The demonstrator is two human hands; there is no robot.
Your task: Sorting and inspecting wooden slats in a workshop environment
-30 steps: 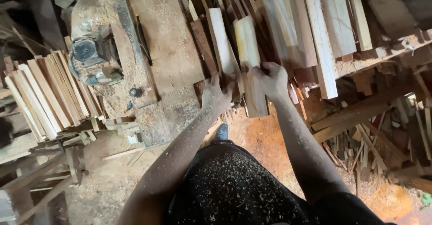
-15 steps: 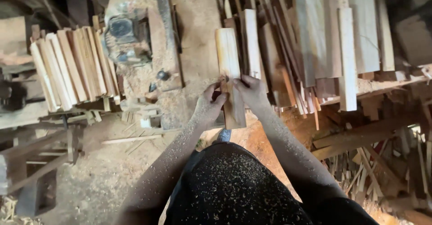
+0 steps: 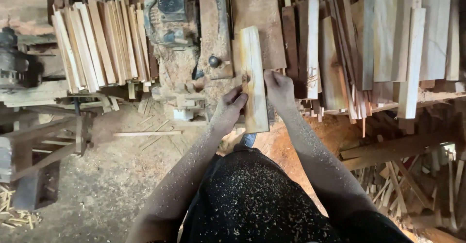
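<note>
From the head view, the left hand (image 3: 229,108) and right hand (image 3: 278,87) are gripping a pale, flat wooden board (image 3: 254,78) by its two long edges, near end overhanging the sawdust-covered bench (image 3: 259,24). A motor (image 3: 169,15) is sitting just left; stacked planks (image 3: 99,46) and boards (image 3: 388,39) are flanking it

I note dim, even daylight; soft shadows; dark corners at far left; slight motion blur; edges bend outward.
</note>
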